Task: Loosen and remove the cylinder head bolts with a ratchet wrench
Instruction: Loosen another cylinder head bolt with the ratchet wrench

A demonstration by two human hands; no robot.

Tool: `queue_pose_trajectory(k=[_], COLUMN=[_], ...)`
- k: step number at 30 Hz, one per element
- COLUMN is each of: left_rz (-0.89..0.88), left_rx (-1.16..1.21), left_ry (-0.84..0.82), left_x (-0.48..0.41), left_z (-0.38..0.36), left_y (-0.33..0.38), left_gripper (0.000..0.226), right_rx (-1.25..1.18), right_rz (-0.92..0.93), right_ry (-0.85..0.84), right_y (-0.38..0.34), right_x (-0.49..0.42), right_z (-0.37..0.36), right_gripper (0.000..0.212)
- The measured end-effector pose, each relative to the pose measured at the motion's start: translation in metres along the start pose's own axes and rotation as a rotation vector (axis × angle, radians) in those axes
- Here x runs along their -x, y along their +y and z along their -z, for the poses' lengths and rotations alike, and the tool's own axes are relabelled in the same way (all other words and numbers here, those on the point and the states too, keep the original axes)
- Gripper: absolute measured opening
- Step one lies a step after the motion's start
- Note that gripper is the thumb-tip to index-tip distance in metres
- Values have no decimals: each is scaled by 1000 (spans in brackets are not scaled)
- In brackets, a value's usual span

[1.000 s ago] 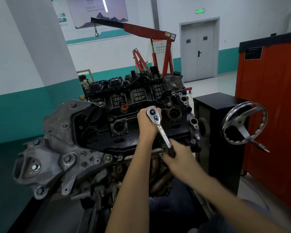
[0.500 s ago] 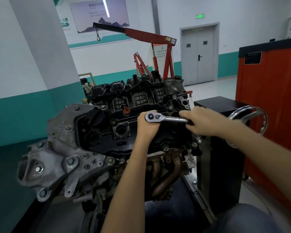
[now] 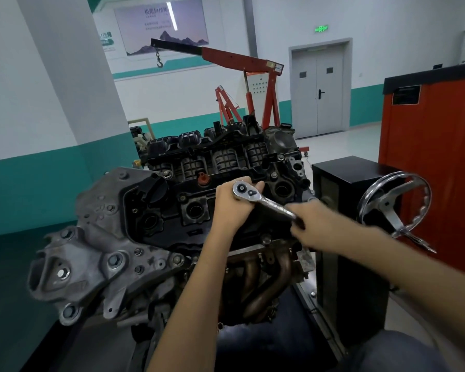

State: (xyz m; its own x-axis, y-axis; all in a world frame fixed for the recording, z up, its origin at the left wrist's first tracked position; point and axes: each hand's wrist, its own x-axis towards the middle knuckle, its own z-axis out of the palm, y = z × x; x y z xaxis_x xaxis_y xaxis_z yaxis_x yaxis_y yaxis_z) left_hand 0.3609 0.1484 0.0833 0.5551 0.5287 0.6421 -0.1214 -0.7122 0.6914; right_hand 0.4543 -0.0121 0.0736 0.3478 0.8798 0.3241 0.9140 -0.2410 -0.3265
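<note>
A chrome ratchet wrench point(image 3: 263, 201) sits head-down on the black cylinder head cover point(image 3: 172, 213) of an engine on a stand. My left hand point(image 3: 232, 208) cups the ratchet's round head from below and the left, fingers curled round it. My right hand point(image 3: 316, 224), blurred by motion, grips the dark handle end, which points right and toward me. The socket and the bolt under the ratchet head are hidden by my left hand. Other bolts point(image 3: 182, 197) show along the cover's edge.
A chrome handwheel point(image 3: 392, 208) sticks out at the right, close to my right hand. Behind it stand a black cabinet point(image 3: 344, 173) and an orange cabinet point(image 3: 435, 157). A red engine crane point(image 3: 242, 60) stands behind the engine. The exhaust manifold point(image 3: 266, 280) hangs below the head.
My right hand swung the handle from near me up to pointing right, then partway back toward me. My left hand stayed on the ratchet head throughout.
</note>
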Motion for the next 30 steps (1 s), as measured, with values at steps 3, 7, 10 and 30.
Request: queue_pose_trajectory(k=[3,7,10,30], left_rz=[-20,51,74,138], left_rx=[69,191,233,120], left_ry=[-58,41,193,65], left_x=[0,6,8,5], left_z=[-1,-7,-18,-11], left_y=[3,3,6,8], left_gripper=[58,55,54,58], right_rx=[302,296,-131,146], right_rz=[140,124,-8,46], right_ry=[-46,10,105,67], right_y=[12,10,-11,11], right_x=[-22,-18,16,-3], right_z=[43,36,-19,15], right_gripper=[14,12,15,12])
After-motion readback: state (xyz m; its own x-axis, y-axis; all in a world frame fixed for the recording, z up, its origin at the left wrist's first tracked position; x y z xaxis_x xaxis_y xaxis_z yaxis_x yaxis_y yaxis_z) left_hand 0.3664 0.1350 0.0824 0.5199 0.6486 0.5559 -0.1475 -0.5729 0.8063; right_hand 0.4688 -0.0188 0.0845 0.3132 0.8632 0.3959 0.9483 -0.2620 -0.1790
